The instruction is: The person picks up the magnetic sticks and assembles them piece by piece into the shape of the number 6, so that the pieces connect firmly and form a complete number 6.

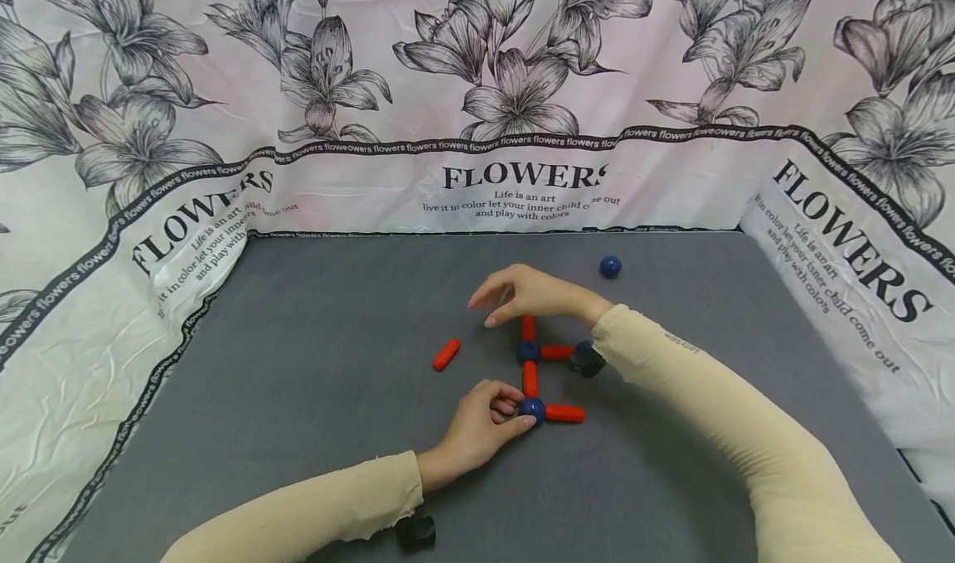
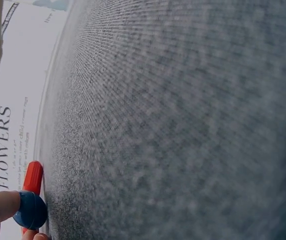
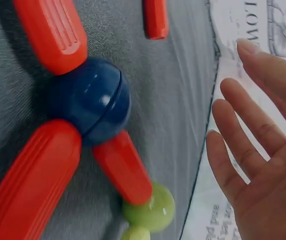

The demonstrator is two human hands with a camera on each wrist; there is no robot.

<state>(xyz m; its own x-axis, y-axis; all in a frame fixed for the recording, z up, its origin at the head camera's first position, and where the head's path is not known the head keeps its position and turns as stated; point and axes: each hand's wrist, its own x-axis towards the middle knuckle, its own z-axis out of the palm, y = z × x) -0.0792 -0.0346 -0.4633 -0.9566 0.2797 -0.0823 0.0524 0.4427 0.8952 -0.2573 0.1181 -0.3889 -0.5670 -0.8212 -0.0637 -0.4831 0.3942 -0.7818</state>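
Thumb and fingers of my left hand [image 1: 481, 426] pinch a blue ball [image 1: 531, 412] at the near end of a joined piece. One red rod [image 1: 564, 414] sticks out right from that ball. Another red rod [image 1: 530, 378] links it to a middle blue ball [image 1: 528, 351]. Over the far end hovers my right hand [image 1: 533, 292], fingers loosely bent and holding nothing. The right wrist view shows a green ball [image 3: 150, 207] on the far rod [image 3: 123, 167]; the hand hides it from the head view. A third blue ball [image 1: 585, 348] ends the middle side rod [image 1: 555, 352].
A loose red rod [image 1: 446, 354] lies left of the joined piece. Farther back on the grey table [image 1: 336, 314] is a single blue ball [image 1: 610, 266]. Flower-printed cloth [image 1: 522, 190] borders the table at the back and sides.
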